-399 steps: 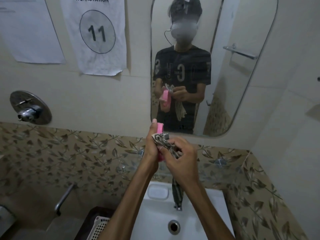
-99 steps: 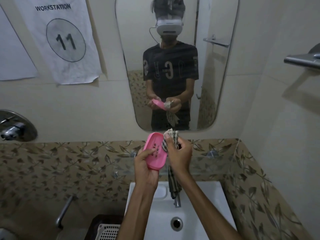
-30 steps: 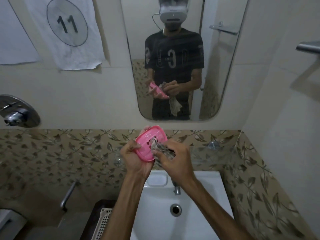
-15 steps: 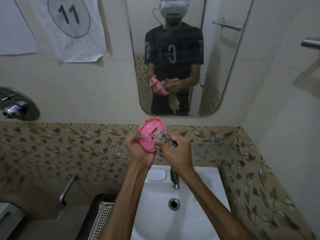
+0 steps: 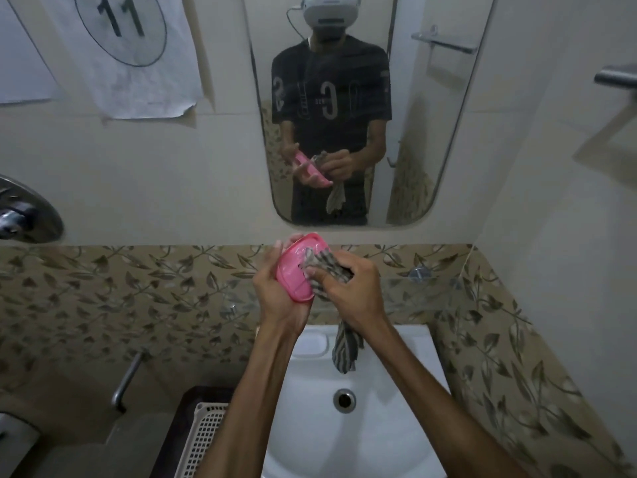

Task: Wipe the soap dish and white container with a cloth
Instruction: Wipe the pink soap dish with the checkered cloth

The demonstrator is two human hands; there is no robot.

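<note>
A circled "11" is printed on the paper sheet [image 5: 138, 53] taped to the wall, up and left of the left hand [image 5: 279, 298].

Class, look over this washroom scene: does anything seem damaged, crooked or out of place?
Only the paper sign on the wall: it hangs tilted, its lower edge curled and creased. The pink soap dish, cloth and sink look ordinary.

A pink soap dish [image 5: 295, 270] is seen against a cloth [image 5: 329, 267] striped, or perhaps checked, in grey and cream. The basin [image 5: 406, 408] is white; the wall tiles [image 5: 138, 291] are patterned with brown leaves.
</note>
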